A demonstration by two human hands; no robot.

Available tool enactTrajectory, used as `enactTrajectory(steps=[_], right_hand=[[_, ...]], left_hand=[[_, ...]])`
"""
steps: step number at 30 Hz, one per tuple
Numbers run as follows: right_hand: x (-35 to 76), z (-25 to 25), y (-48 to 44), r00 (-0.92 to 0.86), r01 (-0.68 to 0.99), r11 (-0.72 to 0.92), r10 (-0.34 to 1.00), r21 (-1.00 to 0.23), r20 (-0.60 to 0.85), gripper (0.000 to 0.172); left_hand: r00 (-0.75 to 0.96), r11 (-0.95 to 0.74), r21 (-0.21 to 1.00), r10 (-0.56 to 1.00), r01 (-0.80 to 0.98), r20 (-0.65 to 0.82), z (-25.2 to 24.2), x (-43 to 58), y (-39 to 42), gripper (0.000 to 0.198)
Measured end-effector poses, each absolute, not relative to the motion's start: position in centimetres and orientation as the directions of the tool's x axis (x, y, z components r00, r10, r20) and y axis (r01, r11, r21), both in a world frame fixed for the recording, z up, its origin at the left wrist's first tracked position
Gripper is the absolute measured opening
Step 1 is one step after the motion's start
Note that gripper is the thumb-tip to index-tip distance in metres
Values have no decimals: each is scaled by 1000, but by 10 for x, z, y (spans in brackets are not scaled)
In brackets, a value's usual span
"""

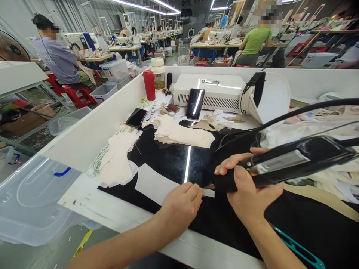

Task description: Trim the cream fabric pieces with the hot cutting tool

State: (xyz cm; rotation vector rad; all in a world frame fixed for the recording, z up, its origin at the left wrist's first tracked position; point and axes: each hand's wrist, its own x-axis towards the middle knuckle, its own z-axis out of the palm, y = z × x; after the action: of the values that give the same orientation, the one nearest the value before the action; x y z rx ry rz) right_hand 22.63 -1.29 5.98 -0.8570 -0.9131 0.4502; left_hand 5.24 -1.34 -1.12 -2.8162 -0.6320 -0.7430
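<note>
My right hand is wrapped round a black flat iron tool with a shiny metal plate, its tip pointing left and down at the black work mat. A black cable runs from the tool up to the right. My left hand lies fingers together on the mat, pinching a small pale fabric strip just under the tool's tip. Stacks of cream fabric pieces lie further back on the mat, another pile at the left.
A white box machine stands at the back with a phone leaning on it; another phone lies left. A red bottle, a white lamp head, teal snips and a clear bin lid are about. People sew in the background.
</note>
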Motion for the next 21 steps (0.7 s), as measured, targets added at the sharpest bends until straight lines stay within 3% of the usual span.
enactTrajectory(steps=[5,16,21], right_hand=[[233,62,-13,599,-16,625,631,-780,493,44],[234,60,-15,598,0,622,628,-783,498,42],[230,65,-19,585,-70,655,638,-752,501,43]], left_hand=[[797,-900,-105,315,423,515,-5,52,-13,28],[822,-895,-137,319,425,471,-6,50,-13,30],[851,-904,-134,320,406,416,-4,49,-13,28]])
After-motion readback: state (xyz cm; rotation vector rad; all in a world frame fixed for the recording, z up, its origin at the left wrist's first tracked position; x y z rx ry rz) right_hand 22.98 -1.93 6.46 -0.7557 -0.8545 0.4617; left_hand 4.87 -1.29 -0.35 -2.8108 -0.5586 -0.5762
